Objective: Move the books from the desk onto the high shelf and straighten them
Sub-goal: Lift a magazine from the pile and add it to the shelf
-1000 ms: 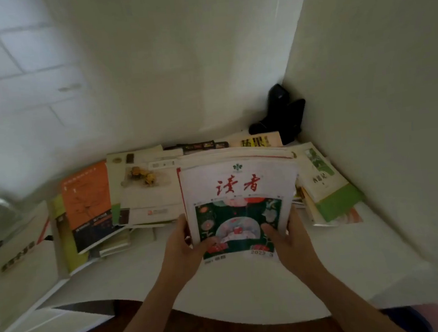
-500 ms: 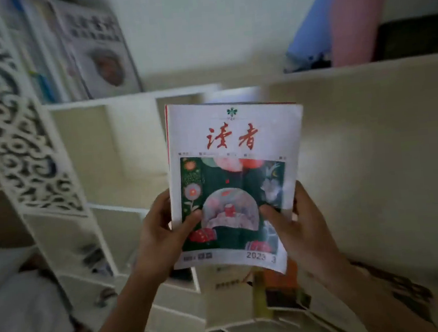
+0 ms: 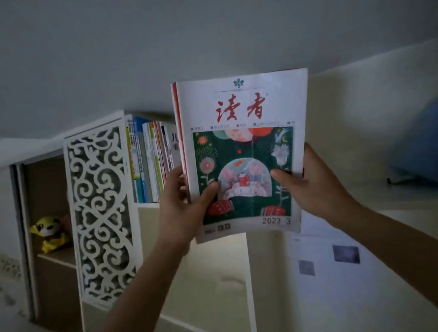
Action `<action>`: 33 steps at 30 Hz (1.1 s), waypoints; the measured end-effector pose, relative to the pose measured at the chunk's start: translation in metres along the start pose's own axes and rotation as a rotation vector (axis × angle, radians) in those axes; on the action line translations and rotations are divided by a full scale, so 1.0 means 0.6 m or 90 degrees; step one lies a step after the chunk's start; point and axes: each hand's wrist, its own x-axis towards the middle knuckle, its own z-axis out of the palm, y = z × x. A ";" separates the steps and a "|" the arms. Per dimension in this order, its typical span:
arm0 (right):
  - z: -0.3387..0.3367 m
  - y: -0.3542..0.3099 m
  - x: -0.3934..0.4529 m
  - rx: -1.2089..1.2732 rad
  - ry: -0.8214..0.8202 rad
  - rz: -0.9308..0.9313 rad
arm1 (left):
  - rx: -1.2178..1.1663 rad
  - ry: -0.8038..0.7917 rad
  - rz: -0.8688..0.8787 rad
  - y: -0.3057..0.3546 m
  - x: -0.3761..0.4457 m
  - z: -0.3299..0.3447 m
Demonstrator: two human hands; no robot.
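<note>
A small stack of magazines (image 3: pixel 241 126) is held upright in front of me; the top one has a white cover, red characters and a green picture. My left hand (image 3: pixel 181 206) grips its lower left edge with the thumb on the cover. My right hand (image 3: pixel 312 184) grips the lower right edge the same way. To the stack's left, a row of books (image 3: pixel 151 158) stands upright on the high shelf (image 3: pixel 147 205), and the stack hides the row's right end. The desk is out of view.
A white carved lattice panel (image 3: pixel 100 216) stands left of the shelved books. A yellow plush toy (image 3: pixel 47 233) sits in a cubby further left. Open cubbies (image 3: pixel 208 272) lie below the shelf. A blue object (image 3: pixel 427 142) rests on a ledge at the right.
Both hands have lifted the magazine stack from the desk up to the level of the high shelf. My view has swung up from the desk to the shelving.
</note>
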 end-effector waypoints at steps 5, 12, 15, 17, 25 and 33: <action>0.045 0.033 0.193 -0.012 0.007 0.012 | 0.088 0.015 0.044 -0.054 0.181 0.016; 0.164 0.126 0.343 0.018 -0.054 0.116 | 0.186 0.099 0.024 -0.190 0.302 -0.009; 0.210 0.175 0.376 0.032 -0.087 0.162 | 0.237 0.131 0.017 -0.241 0.316 -0.017; 0.231 0.200 0.393 0.060 -0.103 0.189 | 0.272 0.144 0.026 -0.259 0.323 -0.019; 0.268 0.247 0.437 0.120 -0.184 0.251 | 0.380 -0.016 0.046 -0.272 0.311 -0.070; 0.284 0.256 0.411 -0.362 0.017 0.065 | 0.457 0.020 0.103 -0.266 0.282 -0.071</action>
